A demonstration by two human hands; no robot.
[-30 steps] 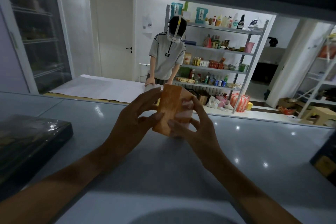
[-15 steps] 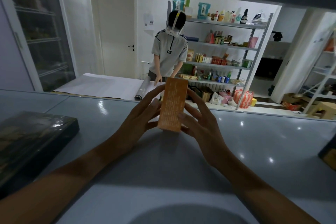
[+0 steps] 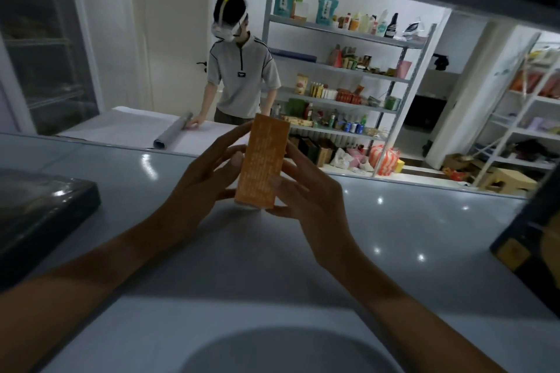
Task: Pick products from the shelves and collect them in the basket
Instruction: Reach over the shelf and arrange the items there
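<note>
An orange box (image 3: 263,160) with fine print on its face stands upright between my two hands, just above a glossy grey shelf board (image 3: 272,257). My left hand (image 3: 197,182) holds its left side, thumb on the front face and fingers behind. My right hand (image 3: 306,191) holds its right side and lower edge with curled fingers. No basket is in view.
A flat dark wrapped box (image 3: 39,215) lies at the shelf's left, a dark box with yellow marks (image 3: 527,239) at its right edge. Beyond the shelf a person (image 3: 239,76) stands at a paper-covered table (image 3: 127,127), with stocked metal shelves (image 3: 348,79) behind.
The orange box has been turned from tilted to upright, its printed face toward me, and lifted slightly. The person beyond has straightened up and shifted left.
</note>
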